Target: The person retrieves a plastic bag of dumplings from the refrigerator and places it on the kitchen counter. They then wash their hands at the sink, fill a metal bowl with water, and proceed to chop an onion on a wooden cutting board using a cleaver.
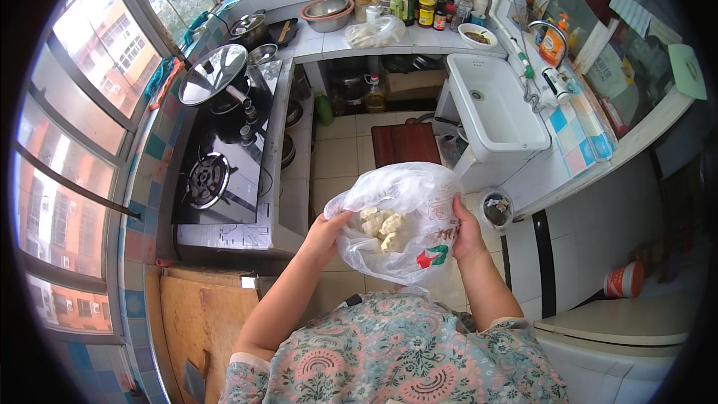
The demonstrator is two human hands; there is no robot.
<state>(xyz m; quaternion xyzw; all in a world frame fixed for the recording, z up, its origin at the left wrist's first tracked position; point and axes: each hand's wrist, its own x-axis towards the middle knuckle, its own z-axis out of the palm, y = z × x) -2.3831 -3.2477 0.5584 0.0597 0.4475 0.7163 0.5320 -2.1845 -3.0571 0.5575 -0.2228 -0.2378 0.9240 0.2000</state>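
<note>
In front of my body I hold a thin white plastic bag [407,183] with its mouth spread wide. My left hand [327,236] pinches the rim on the left, and my right hand [468,232] grips it on the right. Inside lie several pale cream, knobbly lumps [386,226]; I cannot tell their exact kind. Red and green print shows on the bag's lower right side.
A black gas hob [224,150] with a glass-lidded pan [213,75] is at left. The white sink [499,105] stands at right, a small waste bin [496,209] below it. Bottles [426,13] and metal bowls [327,13] line the back counter. A reddish mat [404,144] lies ahead.
</note>
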